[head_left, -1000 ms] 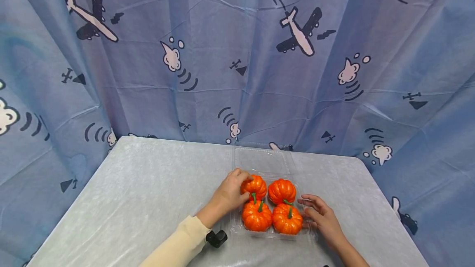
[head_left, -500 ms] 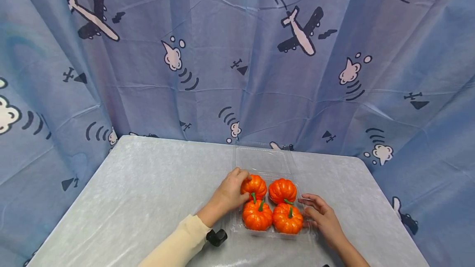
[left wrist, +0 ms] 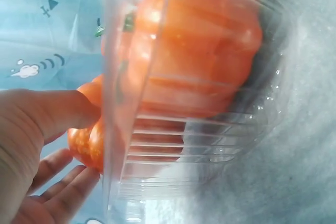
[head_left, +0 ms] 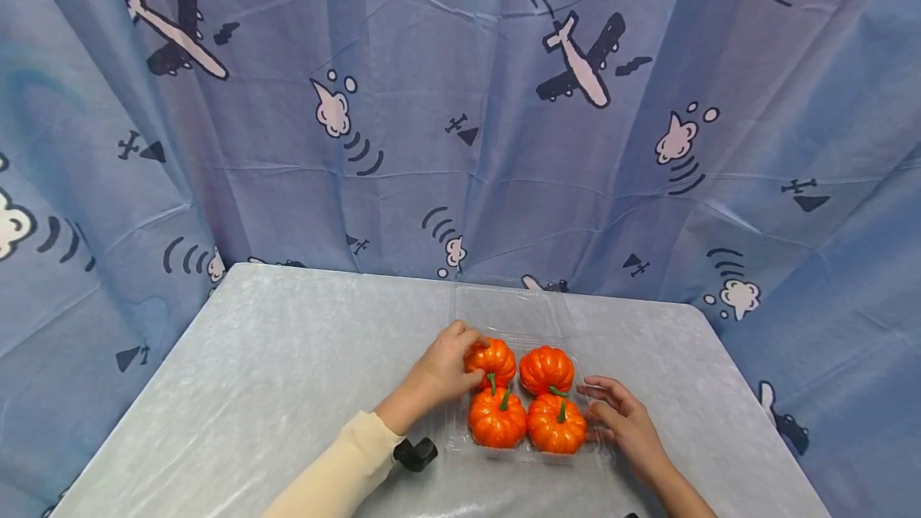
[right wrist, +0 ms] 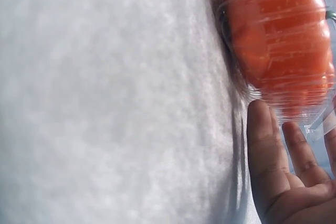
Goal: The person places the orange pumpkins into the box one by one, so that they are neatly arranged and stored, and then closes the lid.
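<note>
Several shiny orange mini pumpkins with green stems sit in two rows in a clear plastic clamshell box (head_left: 525,456). My left hand (head_left: 444,364) reaches over the box's left side and holds the back-left pumpkin (head_left: 493,361), thumb at its near side and fingers at its far side. In the left wrist view the front-left pumpkin (left wrist: 205,45) shows through the ribbed wall. Beside the box's right wall is my right hand (head_left: 629,428), fingers loosely spread, fingertips right at the plastic. The front-right pumpkin (head_left: 557,424) and back-right pumpkin (head_left: 547,371) lie nearest to it.
The box's clear lid (head_left: 507,312) lies folded back toward the table's far edge. A pale grey cover lies over the table (head_left: 288,358). Behind it hangs a blue curtain (head_left: 432,102) printed with airplanes. A black strap-on device (head_left: 416,455) sits at the left wrist.
My left hand and forearm have shifted very slightly left and away from me. The right hand, the box and the pumpkins stay practically in place.
</note>
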The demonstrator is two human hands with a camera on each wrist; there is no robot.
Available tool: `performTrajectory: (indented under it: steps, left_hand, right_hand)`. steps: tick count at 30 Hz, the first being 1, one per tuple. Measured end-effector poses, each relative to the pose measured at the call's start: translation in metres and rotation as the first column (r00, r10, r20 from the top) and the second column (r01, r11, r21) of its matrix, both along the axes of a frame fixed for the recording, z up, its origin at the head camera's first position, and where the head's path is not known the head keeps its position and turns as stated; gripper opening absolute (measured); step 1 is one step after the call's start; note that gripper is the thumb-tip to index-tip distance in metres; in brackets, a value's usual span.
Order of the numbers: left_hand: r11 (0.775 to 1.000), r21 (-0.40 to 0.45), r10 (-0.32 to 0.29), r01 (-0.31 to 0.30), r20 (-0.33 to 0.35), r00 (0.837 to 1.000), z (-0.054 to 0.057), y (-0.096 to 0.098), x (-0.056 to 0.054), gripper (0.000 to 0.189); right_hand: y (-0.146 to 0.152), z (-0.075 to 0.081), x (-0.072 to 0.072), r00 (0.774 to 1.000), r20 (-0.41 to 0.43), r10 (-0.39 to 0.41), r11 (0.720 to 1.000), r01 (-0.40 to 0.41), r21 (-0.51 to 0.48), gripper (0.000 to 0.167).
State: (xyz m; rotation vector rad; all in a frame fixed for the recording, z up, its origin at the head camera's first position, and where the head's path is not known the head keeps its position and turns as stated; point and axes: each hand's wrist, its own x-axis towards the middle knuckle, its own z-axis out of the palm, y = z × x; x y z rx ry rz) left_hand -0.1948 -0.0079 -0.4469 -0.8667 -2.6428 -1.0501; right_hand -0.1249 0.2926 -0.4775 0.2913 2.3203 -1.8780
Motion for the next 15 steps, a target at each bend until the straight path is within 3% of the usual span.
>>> performTrajectory:
  steps: [9, 15]
  left_hand:
    - [0.994, 0.101, -0.053, 0.044, 0.092, 0.994, 0.007, -0.004, -0.006, 0.038]
    - [0.987, 0.162, -0.037, 0.023, 0.086, 0.996, 0.009, -0.008, -0.017, 0.035]
  right_hand:
    - [0.000, 0.001, -0.001, 1.000, 0.006, -0.010, 1.000, 0.010, -0.009, 0.044]
    - [0.001, 0.000, 0.000, 1.000, 0.005, -0.006, 1.000, 0.006, -0.018, 0.043]
